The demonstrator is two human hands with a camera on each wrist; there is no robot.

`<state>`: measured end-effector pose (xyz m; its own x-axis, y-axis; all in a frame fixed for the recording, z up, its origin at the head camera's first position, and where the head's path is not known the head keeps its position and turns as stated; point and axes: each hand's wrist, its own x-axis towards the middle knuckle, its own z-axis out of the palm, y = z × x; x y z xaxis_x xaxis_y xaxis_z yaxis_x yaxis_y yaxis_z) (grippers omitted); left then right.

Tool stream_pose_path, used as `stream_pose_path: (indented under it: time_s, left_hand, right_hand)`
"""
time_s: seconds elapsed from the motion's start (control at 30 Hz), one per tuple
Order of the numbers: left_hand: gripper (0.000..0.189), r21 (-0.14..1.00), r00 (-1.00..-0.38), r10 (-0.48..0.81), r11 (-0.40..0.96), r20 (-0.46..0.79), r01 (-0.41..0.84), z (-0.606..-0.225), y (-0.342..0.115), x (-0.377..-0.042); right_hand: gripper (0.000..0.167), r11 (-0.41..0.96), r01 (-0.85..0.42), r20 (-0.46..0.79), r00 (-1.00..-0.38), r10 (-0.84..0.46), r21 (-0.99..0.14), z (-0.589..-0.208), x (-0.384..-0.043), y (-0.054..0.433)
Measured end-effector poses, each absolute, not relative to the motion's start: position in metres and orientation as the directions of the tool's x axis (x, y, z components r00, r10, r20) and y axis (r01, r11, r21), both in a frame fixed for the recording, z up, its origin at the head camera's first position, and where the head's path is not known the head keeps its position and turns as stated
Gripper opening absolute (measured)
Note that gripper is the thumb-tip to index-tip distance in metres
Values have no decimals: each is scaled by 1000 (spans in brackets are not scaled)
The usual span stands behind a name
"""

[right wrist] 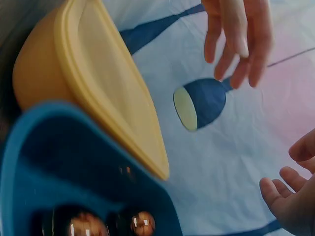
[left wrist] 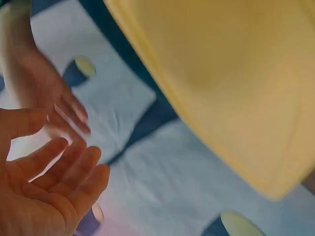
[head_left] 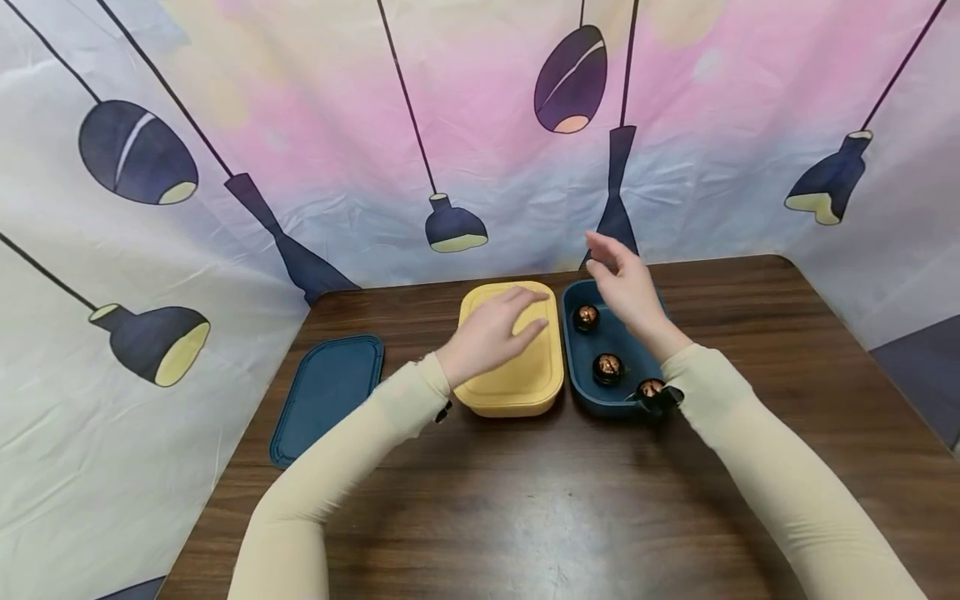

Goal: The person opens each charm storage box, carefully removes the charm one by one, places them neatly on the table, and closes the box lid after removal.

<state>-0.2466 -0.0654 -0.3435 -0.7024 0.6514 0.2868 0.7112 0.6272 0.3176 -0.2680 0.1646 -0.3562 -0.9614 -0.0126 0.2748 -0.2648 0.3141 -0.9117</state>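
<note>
A yellow box with its lid on [head_left: 517, 379] stands near the table's middle. My left hand [head_left: 491, 329] hovers over that lid, fingers loosely bent and nothing between them. Beside the box, on its right, sits an open dark blue container [head_left: 573, 367]. Inside it lie small round black things with shiny copper-coloured tops [head_left: 608, 367], three of them visible in the head view. Above the container's far part is my right hand [head_left: 626, 287], fingers relaxed and holding nothing; its forearm covers part of the container. In the right wrist view, both hands are raised clear of the lid.
A dark blue lid [head_left: 330, 392] lies flat at the left of the brown wooden table [head_left: 540, 508]. Behind the table hangs a cloth printed with lamps [head_left: 510, 150]. Each wrist wears a small black device.
</note>
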Motion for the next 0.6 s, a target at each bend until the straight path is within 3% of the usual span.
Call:
stream_pose_path:
  time_s: [0.17,0.43,0.6]
  left_hand:
    - [46,238,-629,726,582,278,778,-366,-50,-226]
    - [51,76,-550,798,550,247,832,-399,-40,-205]
    - [50,32,-518,821,527,241,849,-412,-38,-200]
  right_hand:
    - [47,359,-261,282,-959,6,-896,-357,-270,185]
    - [49,436,-246,271,-962,-5,-865,-356,-273,204]
    - [50,467,-246,263,-964,-29,-849,-355,-275,209]
